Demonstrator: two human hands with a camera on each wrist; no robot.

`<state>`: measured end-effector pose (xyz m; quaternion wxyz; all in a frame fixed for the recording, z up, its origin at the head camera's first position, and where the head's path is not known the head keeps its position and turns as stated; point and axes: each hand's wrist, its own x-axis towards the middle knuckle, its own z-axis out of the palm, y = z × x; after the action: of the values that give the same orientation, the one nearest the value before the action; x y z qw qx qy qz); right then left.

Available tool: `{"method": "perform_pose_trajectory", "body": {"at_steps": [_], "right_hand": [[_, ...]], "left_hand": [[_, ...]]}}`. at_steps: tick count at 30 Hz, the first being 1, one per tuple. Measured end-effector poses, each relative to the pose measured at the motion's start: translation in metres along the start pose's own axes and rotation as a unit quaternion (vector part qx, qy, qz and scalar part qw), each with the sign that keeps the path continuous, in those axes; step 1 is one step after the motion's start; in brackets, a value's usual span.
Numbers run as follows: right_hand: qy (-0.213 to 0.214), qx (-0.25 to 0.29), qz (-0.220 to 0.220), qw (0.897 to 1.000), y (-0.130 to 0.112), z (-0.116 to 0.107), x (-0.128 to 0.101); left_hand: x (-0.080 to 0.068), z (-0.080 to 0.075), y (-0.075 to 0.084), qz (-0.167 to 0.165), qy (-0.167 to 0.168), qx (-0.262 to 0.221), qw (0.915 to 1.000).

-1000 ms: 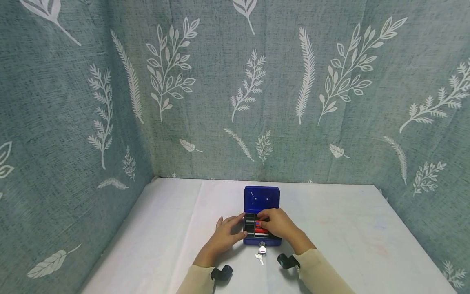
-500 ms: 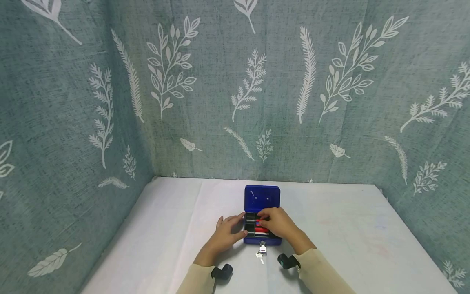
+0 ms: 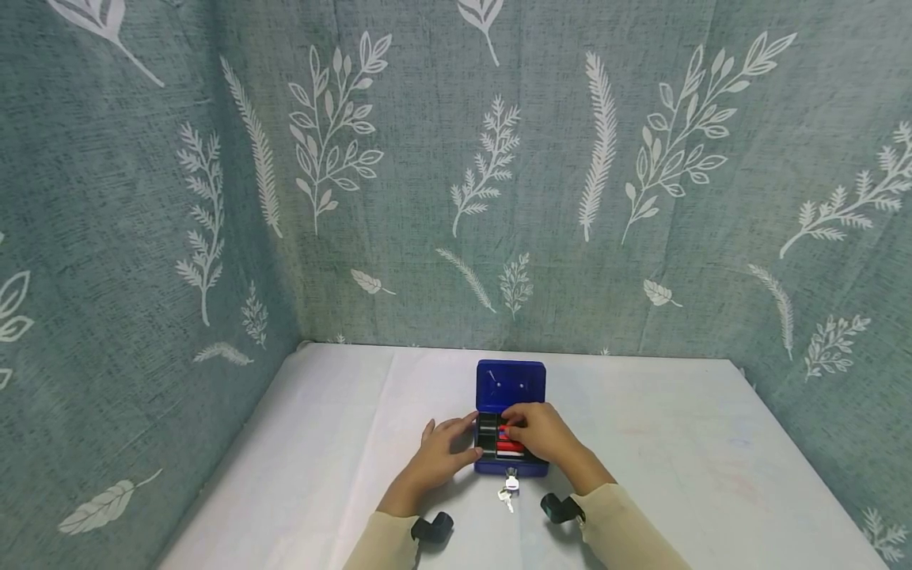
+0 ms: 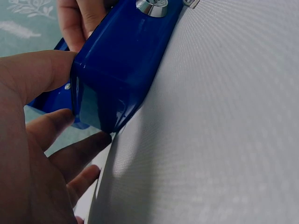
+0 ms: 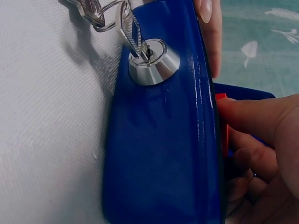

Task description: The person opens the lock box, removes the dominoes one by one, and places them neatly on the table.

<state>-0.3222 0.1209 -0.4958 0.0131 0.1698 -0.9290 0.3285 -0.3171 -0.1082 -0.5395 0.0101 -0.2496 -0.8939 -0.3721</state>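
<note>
Blue cash box sat open on the tabletop; left hand braced its side, fingers straight. Right hand curled into the tray, apparently placing red pieces; its hold was hidden.

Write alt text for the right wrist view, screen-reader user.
Close-up of a glossy blue cash box on a white table, a key on a ring stuck in its round silver lock. The right hand reaches into the open box beside something red, and a thumb of the other hand rests on the box's far edge.
</note>
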Motion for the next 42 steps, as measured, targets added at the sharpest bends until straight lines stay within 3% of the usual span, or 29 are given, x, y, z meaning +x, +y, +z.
{"method": "perform_pose_trajectory", "body": {"at_steps": [35, 42], "right_hand": [[0.043, 0.018, 0.013, 0.999, -0.002, -0.010, -0.004], [0.041, 0.028, 0.045, 0.998, -0.002, -0.015, -0.005]], "left_hand": [[0.001, 0.002, -0.001, -0.005, 0.003, 0.001, 1.0000], [0.000, 0.001, 0.000, -0.009, 0.001, 0.004, 1.0000]]}}
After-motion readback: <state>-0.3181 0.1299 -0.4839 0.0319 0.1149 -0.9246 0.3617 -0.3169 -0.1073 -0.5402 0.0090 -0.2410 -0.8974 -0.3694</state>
